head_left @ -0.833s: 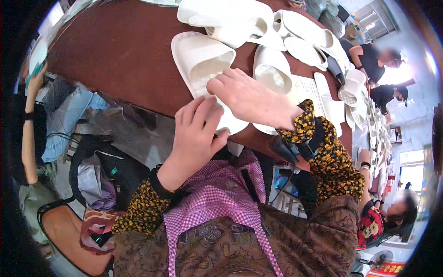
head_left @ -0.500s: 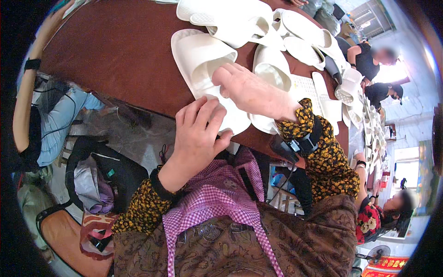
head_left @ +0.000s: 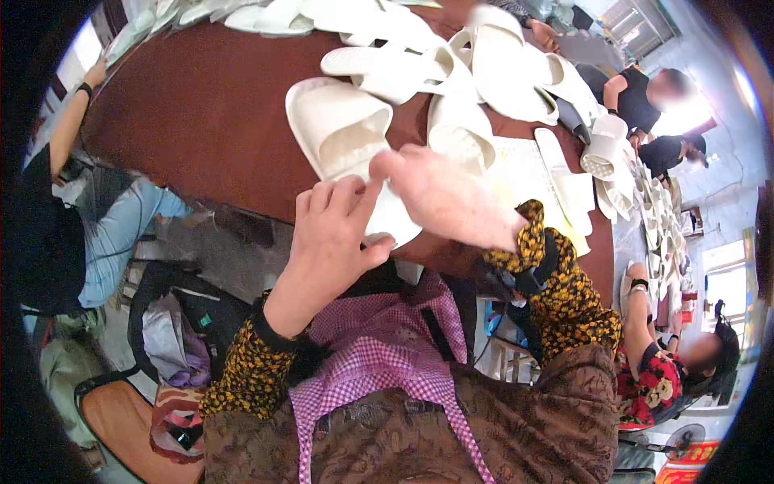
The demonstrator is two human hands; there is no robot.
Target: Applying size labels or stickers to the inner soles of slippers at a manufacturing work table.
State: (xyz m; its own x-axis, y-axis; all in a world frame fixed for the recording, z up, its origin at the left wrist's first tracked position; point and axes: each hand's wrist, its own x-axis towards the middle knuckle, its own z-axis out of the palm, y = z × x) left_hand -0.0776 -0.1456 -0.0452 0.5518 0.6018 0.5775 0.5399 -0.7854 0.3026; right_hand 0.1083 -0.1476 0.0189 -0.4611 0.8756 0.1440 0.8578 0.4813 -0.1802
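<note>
A white slipper [head_left: 322,117] lies on the brown-covered table in front of me, its toe strap pointing away and its heel toward me at the table's near edge. My left hand [head_left: 332,234] grips the heel end from the left, fingers bent over the side and thumb near the back edge. Over the footbed hangs my right hand [head_left: 451,198], closed and slightly blurred, its thumb side close to the left fingertips. Whatever its fingers may hold is hidden beneath it. Just beyond the right hand stands another white slipper [head_left: 461,133].
More white slippers [head_left: 500,68] lie heaped at the far side. White sheets of paper [head_left: 524,181] lie to the right, with a loose white sole [head_left: 552,157] on them. A person's arm [head_left: 72,121] reaches the table's left end. Other people [head_left: 657,93] sit at the right.
The view has shifted, showing more of the far table. My right hand has drawn back slightly from the strap opening toward the heel. My left hand stays on the heel.
</note>
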